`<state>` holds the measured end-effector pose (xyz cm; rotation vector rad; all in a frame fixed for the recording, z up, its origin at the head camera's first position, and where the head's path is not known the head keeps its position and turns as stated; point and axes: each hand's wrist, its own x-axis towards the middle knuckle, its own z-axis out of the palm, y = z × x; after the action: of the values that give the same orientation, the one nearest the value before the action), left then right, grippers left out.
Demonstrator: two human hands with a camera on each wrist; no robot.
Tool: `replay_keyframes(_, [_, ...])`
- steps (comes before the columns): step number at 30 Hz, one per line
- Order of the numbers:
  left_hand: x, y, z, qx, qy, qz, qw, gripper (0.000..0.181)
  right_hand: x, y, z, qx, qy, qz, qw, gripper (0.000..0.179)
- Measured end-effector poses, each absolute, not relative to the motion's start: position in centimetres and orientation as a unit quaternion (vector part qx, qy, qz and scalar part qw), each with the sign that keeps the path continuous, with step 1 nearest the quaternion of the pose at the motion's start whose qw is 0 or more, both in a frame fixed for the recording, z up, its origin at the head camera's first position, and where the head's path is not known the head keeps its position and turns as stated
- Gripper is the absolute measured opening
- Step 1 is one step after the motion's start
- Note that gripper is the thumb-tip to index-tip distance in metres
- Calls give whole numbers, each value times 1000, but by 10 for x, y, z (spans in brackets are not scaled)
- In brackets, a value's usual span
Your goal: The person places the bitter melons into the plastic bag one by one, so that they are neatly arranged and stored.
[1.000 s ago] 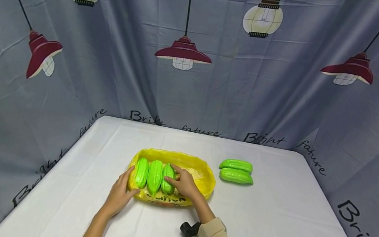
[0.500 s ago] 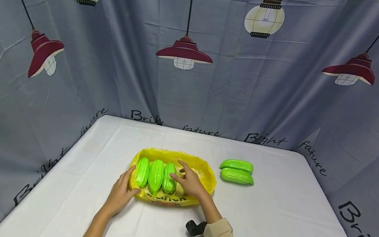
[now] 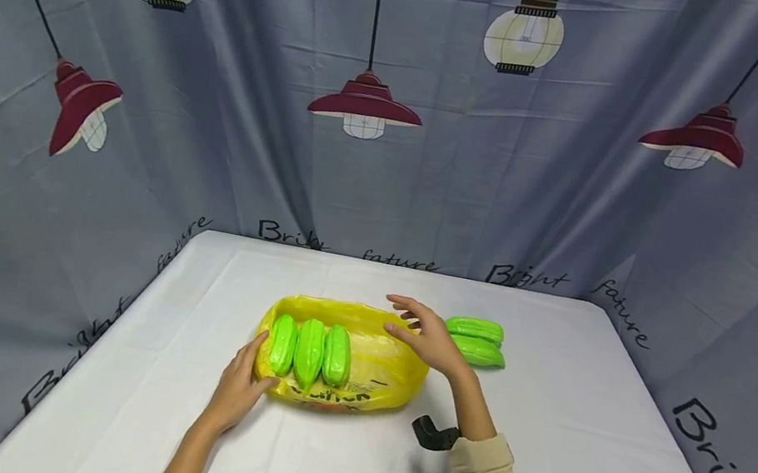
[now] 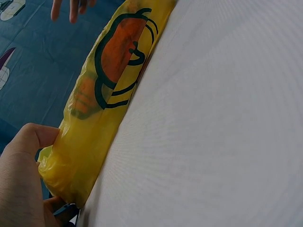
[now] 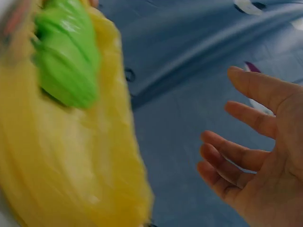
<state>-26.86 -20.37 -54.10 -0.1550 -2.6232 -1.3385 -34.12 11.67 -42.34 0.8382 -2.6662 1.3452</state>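
Observation:
A yellow plastic bag (image 3: 389, 369), spread open like a shallow basin, lies on the white table. Three glossy green ridged fruits (image 3: 309, 353), long and pointed, lie side by side in its left half. My left hand (image 3: 236, 391) grips the bag's left end; in the left wrist view its thumb (image 4: 45, 135) is bent over the rim. Above the bag's right end, my right hand (image 3: 432, 341) is raised with fingers spread and nothing in them. It partly overlaps two more green fruits (image 3: 480, 353) lying to the right of the bag.
The white-covered table (image 3: 613, 464) runs back to a grey-blue curtain (image 3: 417, 192) printed with lamps. Black wrist mounts (image 3: 433, 434) sit on both forearms.
My right hand has left the rightmost fruit in the bag and moved right and up, past the bag's right end. The left hand stays at the left end.

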Motion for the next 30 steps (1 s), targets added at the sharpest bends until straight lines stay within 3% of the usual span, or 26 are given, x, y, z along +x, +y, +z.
replay_keyframes(6, [-269,-203,-541,-53,-886,-449,99,80,-354,158,-410,235,-874,412,106,72])
replay_keyframes(11, [-269,-203,-542,-53,-885,-451,105,79,-365,193,-413,222,-886,385,131,69])
replay_keyframes(23, [-269,-204,-541,-52,-885,-451,103,79,-377,241,-452,213,-913,336,87,51])
replay_keyframes(30, [-268,-204,-543,-58,-885,-450,108,79,-379,248,-475,205,-930,301,60,57])
